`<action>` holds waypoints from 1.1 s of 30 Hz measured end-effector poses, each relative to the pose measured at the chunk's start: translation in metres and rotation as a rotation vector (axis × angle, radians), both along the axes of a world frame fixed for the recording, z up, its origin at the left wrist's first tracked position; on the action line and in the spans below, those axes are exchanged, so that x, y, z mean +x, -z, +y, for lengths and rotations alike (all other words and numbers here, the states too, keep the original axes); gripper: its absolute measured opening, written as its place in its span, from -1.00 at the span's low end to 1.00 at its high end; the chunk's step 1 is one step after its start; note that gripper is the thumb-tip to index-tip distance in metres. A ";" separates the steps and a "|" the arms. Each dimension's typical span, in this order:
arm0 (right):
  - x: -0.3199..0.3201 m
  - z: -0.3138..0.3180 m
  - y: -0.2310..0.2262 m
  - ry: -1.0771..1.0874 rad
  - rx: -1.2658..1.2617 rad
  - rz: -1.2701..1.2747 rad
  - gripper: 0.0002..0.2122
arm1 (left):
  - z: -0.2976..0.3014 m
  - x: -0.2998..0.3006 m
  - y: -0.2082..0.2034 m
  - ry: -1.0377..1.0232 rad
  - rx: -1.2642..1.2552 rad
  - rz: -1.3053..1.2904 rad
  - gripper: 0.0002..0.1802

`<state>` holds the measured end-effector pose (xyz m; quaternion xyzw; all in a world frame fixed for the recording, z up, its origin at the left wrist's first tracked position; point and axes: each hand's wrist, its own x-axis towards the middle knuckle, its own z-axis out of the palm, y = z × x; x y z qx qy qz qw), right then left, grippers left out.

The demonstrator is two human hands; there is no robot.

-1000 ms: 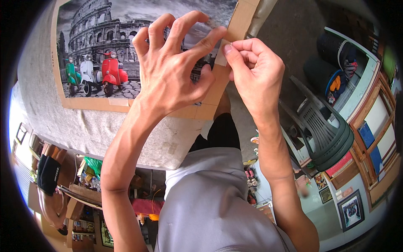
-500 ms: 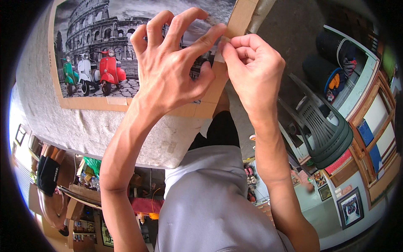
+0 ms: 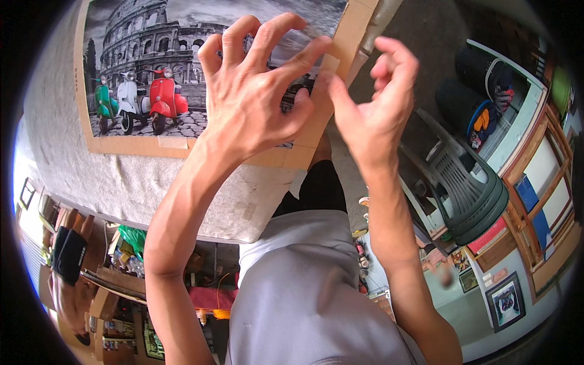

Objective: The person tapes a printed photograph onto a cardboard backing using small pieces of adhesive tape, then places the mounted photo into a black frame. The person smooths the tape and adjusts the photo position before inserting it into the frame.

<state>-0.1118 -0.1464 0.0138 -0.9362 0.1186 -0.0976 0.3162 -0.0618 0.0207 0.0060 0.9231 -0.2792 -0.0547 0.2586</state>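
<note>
**Fingertips at the right border of a taped scooter print**

The landmark is the print (image 3: 182, 67): a grey photo of an ancient arena with three scooters, green, white and red, lying flat on a grey felt-covered tabletop (image 3: 121, 188) and bordered by strips of brown paper tape (image 3: 158, 146).

The left hand (image 3: 255, 91) arches over the print's right part, fingers spread and curled like a claw, with the tips of the index and thumb down at the right border. The grip looks meant to pin the sheet while the edge is worked; it grasps nothing that can be seen. The right hand (image 3: 371, 109) hovers just right of the print, loosely open, thumb reaching toward the same border and fingers raised and blurred. It appears empty, though whether the thumb touches the tape cannot be told.

The right tape strip (image 3: 350, 33) runs up the print's right side, very close to the table's edge, so there is little felt to rest on beyond it. Past that edge the floor drops away, with stacked grey plastic chairs (image 3: 468, 194) well to the right and wooden frames (image 3: 547, 207) farther still. Left of and below the print the felt is bare and wide, which gives more room to slide or turn the sheet.
</note>
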 end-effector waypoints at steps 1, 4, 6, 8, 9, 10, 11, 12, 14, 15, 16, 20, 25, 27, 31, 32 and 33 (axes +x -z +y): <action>0.008 -0.007 0.004 -0.025 -0.032 -0.055 -0.37 | 0.001 0.000 0.000 0.001 0.000 -0.003 -0.34; 0.007 -0.008 0.008 -0.083 -0.030 -0.109 -0.42 | 0.001 0.000 0.000 0.001 -0.010 0.005 -0.35; -0.009 0.000 0.013 -0.108 0.004 -0.109 -0.42 | 0.001 0.000 0.000 -0.005 -0.018 0.012 -0.35; 0.000 -0.008 0.012 -0.140 -0.040 -0.137 -0.40 | 0.001 0.001 0.001 -0.016 -0.024 0.014 -0.35; 0.004 -0.012 0.011 -0.152 -0.066 -0.148 -0.40 | 0.000 0.001 0.000 -0.013 -0.041 0.003 -0.35; 0.015 -0.018 0.014 -0.125 -0.058 -0.180 -0.39 | -0.001 0.002 0.000 -0.010 -0.058 -0.008 -0.36; 0.014 -0.019 0.013 -0.131 -0.083 -0.184 -0.39 | -0.003 0.003 -0.001 -0.009 -0.075 -0.020 -0.36; 0.015 -0.020 0.018 -0.150 -0.101 -0.197 -0.39 | -0.004 0.003 0.000 -0.018 -0.072 -0.004 -0.36; 0.005 -0.018 0.023 -0.156 -0.082 -0.141 -0.40 | -0.006 0.003 -0.004 -0.039 -0.071 0.013 -0.35; -0.001 -0.013 0.024 -0.135 -0.034 -0.109 -0.38 | -0.005 0.004 -0.004 -0.045 -0.049 0.016 -0.34; -0.005 -0.014 0.024 -0.153 0.018 -0.086 -0.35 | -0.005 0.004 -0.005 -0.040 -0.032 0.015 -0.33; -0.002 -0.034 0.015 -0.244 0.177 0.076 -0.13 | -0.006 0.000 -0.005 -0.039 0.027 0.003 -0.30; 0.029 -0.088 -0.014 -0.608 0.203 0.202 -0.11 | -0.009 -0.006 -0.004 -0.010 0.164 0.009 -0.27; 0.084 -0.129 -0.021 -0.645 0.272 0.110 -0.23 | -0.008 -0.012 -0.011 -0.019 0.215 0.008 -0.25; 0.273 -0.174 -0.038 -0.321 0.669 0.028 -0.56 | -0.014 -0.019 -0.022 -0.084 0.238 0.087 -0.32; 0.318 -0.182 -0.039 -0.326 0.646 0.086 -0.55 | -0.022 -0.018 -0.026 -0.173 0.171 0.154 -0.35; 0.350 -0.183 -0.042 -0.384 0.709 0.173 -0.53 | -0.033 -0.014 -0.031 -0.257 0.158 0.143 -0.45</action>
